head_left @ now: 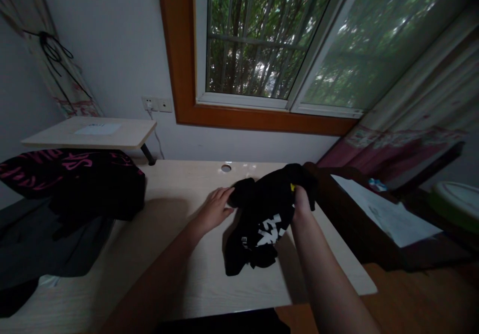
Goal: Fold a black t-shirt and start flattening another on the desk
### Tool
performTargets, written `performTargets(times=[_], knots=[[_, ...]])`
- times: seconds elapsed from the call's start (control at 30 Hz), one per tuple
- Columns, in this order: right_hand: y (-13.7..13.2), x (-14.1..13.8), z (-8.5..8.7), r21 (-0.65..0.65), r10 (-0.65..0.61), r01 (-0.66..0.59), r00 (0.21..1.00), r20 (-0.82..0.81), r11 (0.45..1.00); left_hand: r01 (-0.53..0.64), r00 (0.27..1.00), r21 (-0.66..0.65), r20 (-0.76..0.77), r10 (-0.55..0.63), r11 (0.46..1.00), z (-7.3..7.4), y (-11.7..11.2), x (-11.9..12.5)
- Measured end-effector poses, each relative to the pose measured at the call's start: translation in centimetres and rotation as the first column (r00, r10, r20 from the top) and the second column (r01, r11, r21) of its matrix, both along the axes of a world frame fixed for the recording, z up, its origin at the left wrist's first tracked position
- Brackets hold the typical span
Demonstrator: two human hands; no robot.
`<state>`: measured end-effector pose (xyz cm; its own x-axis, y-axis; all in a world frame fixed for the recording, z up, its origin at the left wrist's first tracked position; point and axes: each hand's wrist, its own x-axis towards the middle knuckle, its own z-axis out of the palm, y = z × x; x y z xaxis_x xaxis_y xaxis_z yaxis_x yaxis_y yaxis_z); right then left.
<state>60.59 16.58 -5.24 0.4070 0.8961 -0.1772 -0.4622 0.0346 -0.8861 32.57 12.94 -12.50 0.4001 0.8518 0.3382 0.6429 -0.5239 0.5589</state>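
Observation:
A crumpled black shirt (262, 204) with white block print lies bunched over the right half of the pale wooden table (209, 284). My left hand (214, 209) has its thumb and fingers closed around the shirt's left edge. On the other side, my right hand (300, 203) grips the shirt's upper right part, its fingers mostly hidden in the cloth. A small yellow patch (292, 188) shows beside that hand. Folds hide the rest of the shirt's shape.
Dark clothes, including a black piece with pink lettering (75, 162), are heaped at the left. A small raised shelf (130, 130) stands behind them. Right of the table is a dark surface with a white sheet (385, 212). A window (262, 40) is ahead.

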Motion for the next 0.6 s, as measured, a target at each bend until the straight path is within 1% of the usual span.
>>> performTargets(times=[0.07,0.13,0.2,0.27,0.33,0.4,0.47,0.53,0.6], knots=[[-0.4,0.2,-0.6,-0.08,-0.014,0.009,0.998,-0.067,0.997,0.015,0.999,0.016,-0.037,-0.014,1.0,-0.1,0.5,1.4],[-0.9,0.3,-1.3,-0.146,0.036,-0.048,0.996,-0.079,0.988,0.035,0.996,0.017,-0.079,-0.033,0.999,-0.5,1.1,2.5],[-1.7,0.3,-2.2,-0.197,0.096,-0.104,0.994,-0.046,0.975,0.055,0.993,0.004,-0.103,-0.054,0.998,-1.0,1.6,3.1],[-2.7,0.2,-2.9,-0.24,0.163,-0.162,0.986,-0.012,0.957,0.072,0.994,-0.016,-0.08,-0.073,0.997,-1.5,2.0,3.3],[-3.6,-0.2,-3.3,-0.283,0.246,-0.235,0.969,0.001,0.93,0.079,0.997,-0.045,-0.001,-0.079,0.996,-1.8,2.0,3.1],[-4.5,-0.8,-3.5,-0.312,0.32,-0.305,0.948,-0.003,0.9,0.032,0.991,-0.104,0.136,-0.018,0.994,-1.6,1.7,2.6],[-5.0,-1.6,-3.5,-0.327,0.382,-0.367,0.924,-0.019,0.871,-0.057,0.962,-0.182,0.252,0.102,0.982,-1.1,1.2,1.9],[-5.2,-2.5,-3.8,-0.331,0.44,-0.424,0.897,-0.029,0.843,-0.153,0.924,-0.24,0.309,0.225,0.959,-0.3,0.6,1.0],[-5.1,-3.5,-4.3,-0.341,0.494,-0.467,0.87,-0.011,0.816,-0.228,0.893,-0.258,0.329,0.307,0.939,0.7,0.3,-0.1]])
